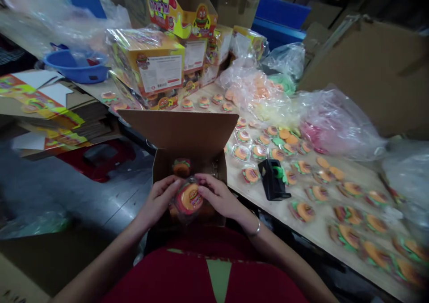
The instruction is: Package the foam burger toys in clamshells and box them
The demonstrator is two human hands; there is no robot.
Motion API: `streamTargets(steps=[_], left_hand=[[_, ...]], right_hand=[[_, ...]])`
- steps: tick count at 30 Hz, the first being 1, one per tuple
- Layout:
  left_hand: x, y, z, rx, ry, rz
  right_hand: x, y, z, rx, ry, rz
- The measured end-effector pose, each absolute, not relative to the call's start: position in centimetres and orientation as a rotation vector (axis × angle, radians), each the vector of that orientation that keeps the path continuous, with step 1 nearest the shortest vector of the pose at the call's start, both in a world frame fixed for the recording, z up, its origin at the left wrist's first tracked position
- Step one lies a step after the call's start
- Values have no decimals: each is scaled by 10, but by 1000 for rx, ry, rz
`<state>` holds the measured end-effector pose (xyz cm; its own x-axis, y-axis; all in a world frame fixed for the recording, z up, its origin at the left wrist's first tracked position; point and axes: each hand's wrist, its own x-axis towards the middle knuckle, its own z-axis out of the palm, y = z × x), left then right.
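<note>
Between my two hands is a toy burger in a clear plastic pack, its orange bun top with a printed label facing up. My left hand pinches the pack's left edge. On the opposite edge, my right hand grips it with thumb and fingers. Right below the pack is an open cardboard box with its lid flap raised. Inside the box, another packed burger shows near the back; the rest of its contents is partly hidden by my hands.
Many toy burgers and a black tape dispenser lie on the table to the right. Printed display boxes, a blue basin and plastic bags of parts stand further back. Flat cardboard is stacked at left.
</note>
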<state>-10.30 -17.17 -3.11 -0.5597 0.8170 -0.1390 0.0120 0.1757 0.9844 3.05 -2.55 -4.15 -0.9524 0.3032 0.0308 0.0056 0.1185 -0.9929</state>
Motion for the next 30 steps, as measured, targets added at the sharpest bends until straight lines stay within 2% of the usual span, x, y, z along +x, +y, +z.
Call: streamTargets(steps=[6, 10, 13, 16, 18, 22, 24, 27, 30], left_hand=[[-99, -172, -44, 762, 1544, 1507], [-94, -175, -41, 904, 1553, 1476], [-97, -182, -43, 1077, 1837, 1460], [-115, -187, -53, 1112, 2447, 1718], [-132, -184, -63, 1004, 2575, 1836], [-149, -171, -79, 1032, 2204, 1652], [-148, -167, -84, 1040, 2130, 1626], [-143, -164, -87, 965, 2053, 1691], [-140, -162, -87, 866, 1952, 1768]], right_hand=[[33, -27, -41, -336, -2156, 1957], [39, -19, -30, -62, -2428, 1793], [41, -10, -25, 171, -2691, 1657], [39, -5, -27, 192, -2905, 1556], [38, -5, -28, 181, -3030, 1502], [38, -6, -16, 148, -3083, 1566], [36, -5, -5, -37, -3013, 1545], [23, -9, 2, -416, -2840, 1222], [1, -23, -7, -516, -2836, 916]])
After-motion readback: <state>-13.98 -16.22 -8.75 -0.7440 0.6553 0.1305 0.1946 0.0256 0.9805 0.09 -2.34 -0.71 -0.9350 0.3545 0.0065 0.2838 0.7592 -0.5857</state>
